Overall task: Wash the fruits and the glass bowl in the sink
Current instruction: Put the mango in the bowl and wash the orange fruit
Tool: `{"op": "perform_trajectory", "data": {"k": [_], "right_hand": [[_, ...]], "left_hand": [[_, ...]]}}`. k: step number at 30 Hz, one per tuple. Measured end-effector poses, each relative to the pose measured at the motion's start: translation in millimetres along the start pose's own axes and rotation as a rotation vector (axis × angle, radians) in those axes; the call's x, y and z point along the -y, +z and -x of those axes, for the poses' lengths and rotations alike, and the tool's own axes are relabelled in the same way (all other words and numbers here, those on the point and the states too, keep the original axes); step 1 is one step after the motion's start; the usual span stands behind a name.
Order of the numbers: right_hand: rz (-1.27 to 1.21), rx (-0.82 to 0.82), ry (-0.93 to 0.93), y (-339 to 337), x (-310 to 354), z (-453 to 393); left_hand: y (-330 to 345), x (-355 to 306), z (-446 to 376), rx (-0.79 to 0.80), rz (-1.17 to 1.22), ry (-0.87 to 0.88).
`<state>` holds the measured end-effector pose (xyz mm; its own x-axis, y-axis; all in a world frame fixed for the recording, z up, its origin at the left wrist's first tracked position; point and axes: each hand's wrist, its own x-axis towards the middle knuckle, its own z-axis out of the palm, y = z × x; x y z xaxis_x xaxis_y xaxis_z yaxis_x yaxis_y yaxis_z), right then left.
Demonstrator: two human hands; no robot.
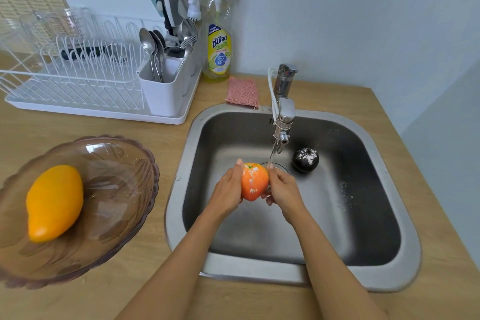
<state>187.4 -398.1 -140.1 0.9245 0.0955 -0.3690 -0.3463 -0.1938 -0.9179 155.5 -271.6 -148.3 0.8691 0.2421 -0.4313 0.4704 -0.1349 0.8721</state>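
An orange-red fruit [254, 181] with white specks is held over the steel sink [405, 254], just left of a thin stream from the tap [283, 122]. My left hand [228, 187] grips its left side and my right hand [281, 189] its right side. A dark, near-black fruit [305, 160] dusted with white powder lies on the sink floor to the right of the drain. On the counter to the left stands a tinted glass bowl [124, 163] with a yellow mango [54, 202] lying in it.
A white dish rack [78, 80] with a cutlery holder [166, 86] stands at the back left. A dish soap bottle [219, 44] and a pink scrub cloth [242, 92] sit behind the sink. The wooden counter [428, 299] ends at walls behind and to the right.
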Motion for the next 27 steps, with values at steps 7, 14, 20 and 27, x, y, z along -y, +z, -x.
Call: {"op": "perform_trajectory", "data": {"k": [7, 14, 20, 27], "right_hand": [[-0.243, 0.116, 0.077, 8, 3, 1], [-0.033, 0.004, -0.028, 6, 4, 4], [0.228, -0.082, -0.096, 9, -1, 13], [0.191, 0.042, -0.063, 5, 5, 24]], "left_hand": [[-8, -2, -11, 0.001, 0.166, -0.118], [1, 4, -10, 0.065, 0.11, -0.109], [7, 4, -9, 0.035, -0.028, -0.054], [6, 8, -10, -0.014, -0.058, -0.005]]}}
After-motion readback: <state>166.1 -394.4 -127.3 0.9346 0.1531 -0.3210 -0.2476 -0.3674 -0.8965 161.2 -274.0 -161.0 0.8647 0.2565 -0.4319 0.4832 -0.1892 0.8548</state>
